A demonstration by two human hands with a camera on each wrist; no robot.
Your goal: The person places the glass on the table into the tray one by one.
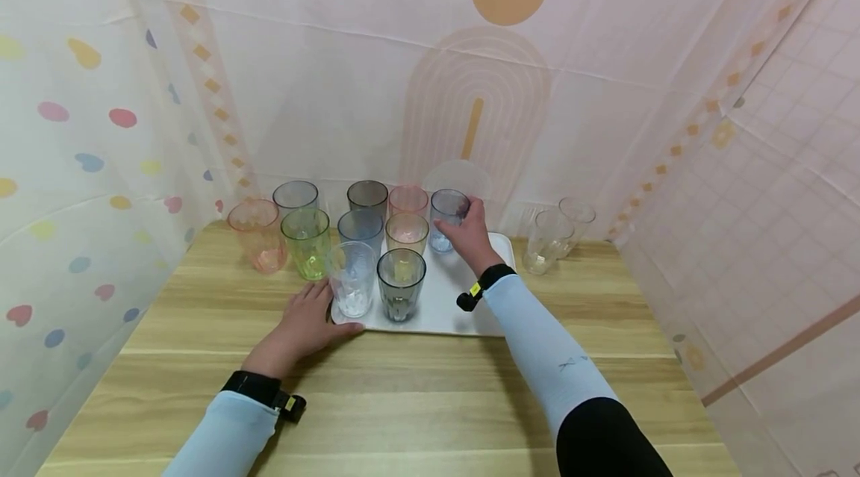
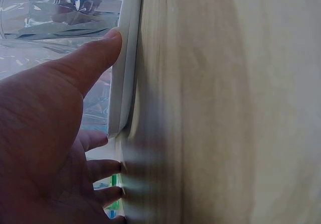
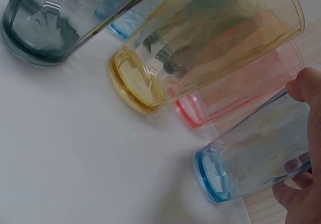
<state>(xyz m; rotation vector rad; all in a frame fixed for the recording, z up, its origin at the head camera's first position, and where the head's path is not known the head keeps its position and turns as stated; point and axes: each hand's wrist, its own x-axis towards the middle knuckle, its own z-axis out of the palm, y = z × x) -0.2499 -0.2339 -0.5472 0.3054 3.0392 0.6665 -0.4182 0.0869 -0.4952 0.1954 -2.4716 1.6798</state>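
Note:
My right hand (image 1: pixel 469 238) grips a clear blue tumbler (image 1: pixel 442 239) by its upper part, at the back of a white tray (image 1: pixel 457 309). In the right wrist view, the tumbler's blue base (image 3: pixel 213 176) shows just over the tray, beside a pink tumbler (image 3: pixel 233 101) and a yellow one (image 3: pixel 145 83); whether it touches the tray I cannot tell. At the tray's front left corner my left hand (image 1: pixel 305 326) lies with fingers spread, its thumb touching the tray's rim (image 2: pixel 123 78). Near it stand a colourless tumbler (image 1: pixel 352 279) and a dark grey tumbler (image 1: pixel 401 287).
Left of the tray are an orange tumbler (image 1: pixel 258 238), a green tumbler (image 1: pixel 307 245) and a greyish one (image 1: pixel 295 195) behind. Colourless tumblers (image 1: pixel 547 242) stand to the right. A blue-grey tumbler (image 1: pixel 360 227) is among those grouped at the tray's left. Curtains hang behind the wooden table (image 1: pixel 403 402).

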